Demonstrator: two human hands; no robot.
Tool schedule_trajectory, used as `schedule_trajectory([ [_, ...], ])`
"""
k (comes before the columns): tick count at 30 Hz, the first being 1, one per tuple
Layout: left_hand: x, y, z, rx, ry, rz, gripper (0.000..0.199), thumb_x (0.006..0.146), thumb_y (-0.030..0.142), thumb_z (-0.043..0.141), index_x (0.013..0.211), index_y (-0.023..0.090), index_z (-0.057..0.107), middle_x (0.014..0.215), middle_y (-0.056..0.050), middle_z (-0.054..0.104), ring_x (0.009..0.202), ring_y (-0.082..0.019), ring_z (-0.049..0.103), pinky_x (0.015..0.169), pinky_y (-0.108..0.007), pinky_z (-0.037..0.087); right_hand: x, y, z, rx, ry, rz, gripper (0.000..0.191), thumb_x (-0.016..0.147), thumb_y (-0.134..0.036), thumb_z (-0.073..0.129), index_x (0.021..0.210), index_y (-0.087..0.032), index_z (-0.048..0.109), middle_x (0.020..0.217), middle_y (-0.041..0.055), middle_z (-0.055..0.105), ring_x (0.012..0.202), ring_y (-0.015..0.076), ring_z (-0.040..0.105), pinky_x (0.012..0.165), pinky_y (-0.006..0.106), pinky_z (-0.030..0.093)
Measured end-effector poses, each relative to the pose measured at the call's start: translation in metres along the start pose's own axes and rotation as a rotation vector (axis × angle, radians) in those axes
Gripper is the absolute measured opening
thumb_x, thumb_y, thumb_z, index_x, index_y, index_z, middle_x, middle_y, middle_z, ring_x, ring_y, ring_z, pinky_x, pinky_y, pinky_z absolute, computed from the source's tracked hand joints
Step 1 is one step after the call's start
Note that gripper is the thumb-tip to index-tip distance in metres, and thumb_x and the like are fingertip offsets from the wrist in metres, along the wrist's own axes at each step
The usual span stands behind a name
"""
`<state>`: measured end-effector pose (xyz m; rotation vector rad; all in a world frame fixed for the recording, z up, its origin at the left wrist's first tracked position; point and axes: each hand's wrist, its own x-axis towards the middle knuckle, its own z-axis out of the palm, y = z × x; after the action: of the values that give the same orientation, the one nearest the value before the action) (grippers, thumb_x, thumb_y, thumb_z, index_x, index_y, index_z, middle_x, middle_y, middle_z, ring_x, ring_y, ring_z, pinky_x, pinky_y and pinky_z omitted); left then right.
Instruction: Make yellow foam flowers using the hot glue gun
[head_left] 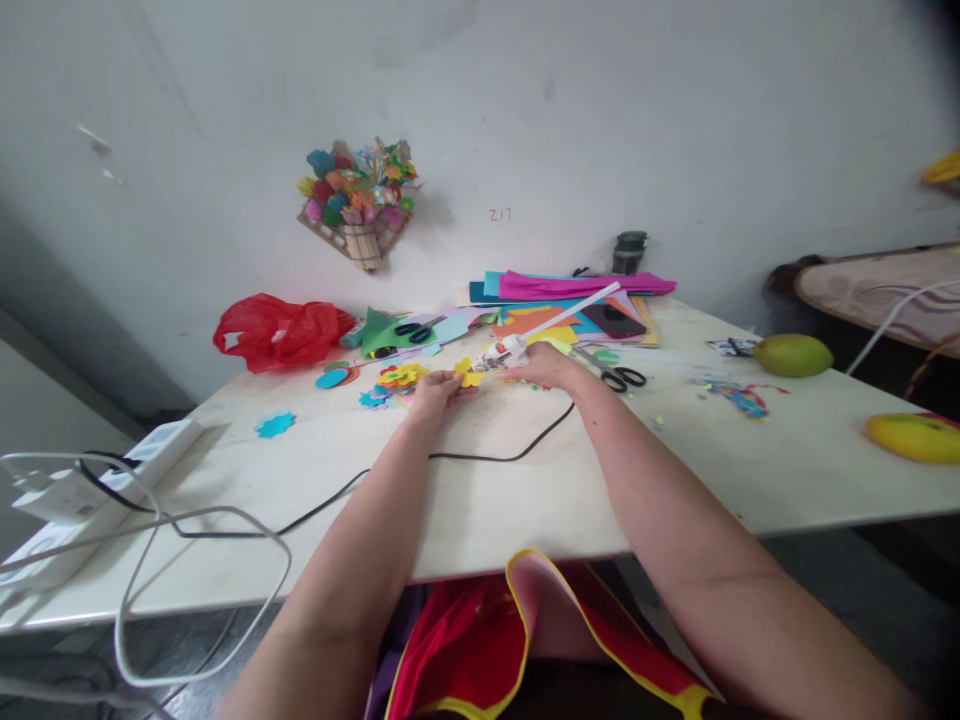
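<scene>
- The right hand [551, 368] has its grip closed around a white glue gun [507, 349], the landmark here, above the desk [517, 510].
- The left hand [433, 390], just left of the glue gun, has its grip pinching a yellow paper flower [468, 374] between thumb and fingers; the flower sits near the nozzle, but whether they touch I cannot tell.
- A white glue stick [577, 310] slants up and right from the back of the glue gun.
- Left of the glue gun, beyond the left hand's fingers, lies a pile of cut paper flowers [401, 376]; a blue paper flower [276, 424] lies farther left.
- Black-handled scissors [624, 379] lie right of the glue gun, with a green mango [793, 355] well beyond them.
- Behind the glue gun and to its right, a dark phone [615, 320] rests on coloured sheets [525, 322].
- A red plastic bag [277, 332] sits well left of the glue gun.
</scene>
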<state>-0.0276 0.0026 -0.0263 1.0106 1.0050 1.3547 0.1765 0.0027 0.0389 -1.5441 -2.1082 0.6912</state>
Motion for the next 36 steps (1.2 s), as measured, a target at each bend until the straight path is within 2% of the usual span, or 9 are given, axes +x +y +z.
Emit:
schedule_trajectory([
  [14,-0.0007,0.0018,0.0006,-0.031,0.03,0.002,0.009,0.071,0.011,0.063,0.074,0.01,0.055,0.063,-0.002,0.064,0.059,-0.013,0.065,0.058,-0.021,0.055,-0.0017,0.0024,-0.0032,0.039,-0.019,-0.031,0.035,0.066,-0.043,0.065,0.082,-0.013,0.062,0.06,0.0022,0.055,0.04,0.0069,0.044,0.034,0.018,0.036],
  [36,-0.0004,0.002,0.001,-0.005,0.007,0.01,0.013,0.07,0.014,0.066,0.074,0.01,0.055,0.064,-0.003,0.064,0.059,-0.013,0.065,0.057,-0.021,0.054,-0.0002,-0.0005,-0.0016,-0.006,0.007,-0.014,0.037,0.067,-0.045,0.064,0.084,-0.012,0.063,0.065,0.0045,0.06,0.039,0.0072,0.046,0.035,0.018,0.037],
])
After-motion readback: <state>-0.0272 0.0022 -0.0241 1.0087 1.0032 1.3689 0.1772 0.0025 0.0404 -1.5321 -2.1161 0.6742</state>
